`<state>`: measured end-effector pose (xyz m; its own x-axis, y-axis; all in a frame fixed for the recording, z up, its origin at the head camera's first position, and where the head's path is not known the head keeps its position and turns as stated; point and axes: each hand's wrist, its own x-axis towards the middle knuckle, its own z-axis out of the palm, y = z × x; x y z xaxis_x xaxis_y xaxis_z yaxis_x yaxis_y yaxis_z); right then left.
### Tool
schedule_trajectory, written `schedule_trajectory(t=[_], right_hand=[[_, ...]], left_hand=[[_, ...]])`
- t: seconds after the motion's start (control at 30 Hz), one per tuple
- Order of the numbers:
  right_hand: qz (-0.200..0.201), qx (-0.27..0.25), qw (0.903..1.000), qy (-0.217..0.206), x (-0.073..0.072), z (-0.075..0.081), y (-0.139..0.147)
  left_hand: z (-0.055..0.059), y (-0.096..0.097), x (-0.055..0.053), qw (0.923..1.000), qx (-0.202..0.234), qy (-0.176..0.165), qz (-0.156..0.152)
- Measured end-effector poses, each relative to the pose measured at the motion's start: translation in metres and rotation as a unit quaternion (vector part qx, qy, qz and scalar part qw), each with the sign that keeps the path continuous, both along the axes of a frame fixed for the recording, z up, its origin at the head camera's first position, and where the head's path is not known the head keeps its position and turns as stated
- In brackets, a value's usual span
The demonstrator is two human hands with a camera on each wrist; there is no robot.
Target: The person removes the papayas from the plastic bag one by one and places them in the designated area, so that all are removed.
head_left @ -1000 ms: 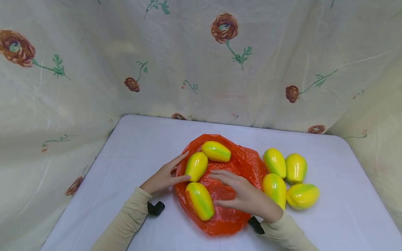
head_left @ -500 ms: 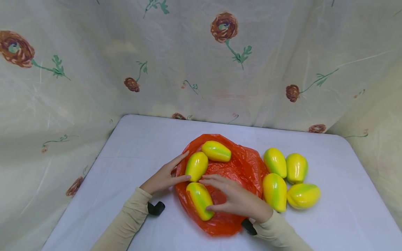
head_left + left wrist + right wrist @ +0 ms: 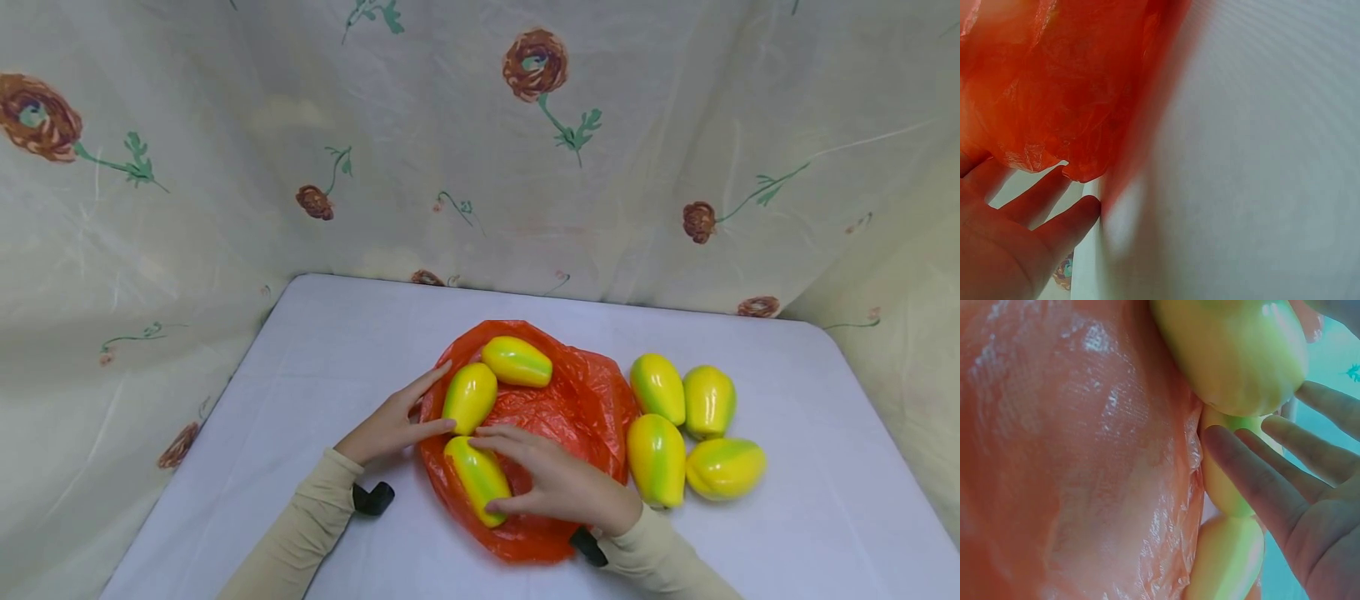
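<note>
A red plastic bag (image 3: pixel 555 417) lies spread on the table with three glossy yellow-green, mango-like fruits on it: a near fruit (image 3: pixel 474 475), a middle fruit (image 3: pixel 471 398) and a far fruit (image 3: pixel 517 362). My left hand (image 3: pixel 390 427) rests at the bag's left edge, its fingers spread and the thumb tip beside the middle fruit. In the left wrist view its fingers (image 3: pixel 1069 225) extend along the outside of the bag. My right hand (image 3: pixel 558 479) reaches over the near fruit, thumb at its lower end and fingertips over its upper end. Whether they press on it is unclear.
Several more yellow-green fruits (image 3: pixel 657 458) sit grouped just right of the bag. White cloth covers the table (image 3: pixel 330 350). A flower-patterned curtain (image 3: pixel 420 108) hangs behind and along the sides.
My right hand has moved left and slightly down, from over the middle of the bag to over the near fruit. The left hand and the fruits have not visibly moved.
</note>
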<state>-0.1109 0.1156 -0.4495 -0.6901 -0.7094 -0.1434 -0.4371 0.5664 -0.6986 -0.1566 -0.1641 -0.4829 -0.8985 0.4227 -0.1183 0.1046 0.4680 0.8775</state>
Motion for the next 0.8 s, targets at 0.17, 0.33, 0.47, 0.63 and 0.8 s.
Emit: schedule_trajectory(t=[0.17, 0.33, 0.47, 0.63, 0.8], right_hand=[[-0.002, -0.006, 0.9999, -0.014, 0.0011, -0.0023, -0.0030], [-0.002, -0.007, 0.9998, -0.020, 0.0025, -0.0031, -0.0043], [0.001, -0.008, 0.9998, -0.016, 0.0029, -0.0023, -0.0048], [0.002, -0.009, 0.9998, -0.018, 0.0029, -0.0032, -0.0053], [0.006, -0.012, 0.9996, -0.025, 0.0038, -0.0047, -0.0050]], left_hand=[[-0.0009, 0.0002, -0.0005, 1.0000, 0.000, -0.001, 0.002], [-0.0017, 0.0003, -0.0008, 1.0000, -0.005, 0.001, 0.001], [-0.0014, 0.0002, -0.0009, 1.0000, -0.007, 0.003, 0.000], [-0.0006, 0.0004, -0.0003, 1.0000, -0.006, 0.002, 0.002], [0.0002, 0.0003, 0.0001, 1.0000, -0.005, 0.000, 0.001]])
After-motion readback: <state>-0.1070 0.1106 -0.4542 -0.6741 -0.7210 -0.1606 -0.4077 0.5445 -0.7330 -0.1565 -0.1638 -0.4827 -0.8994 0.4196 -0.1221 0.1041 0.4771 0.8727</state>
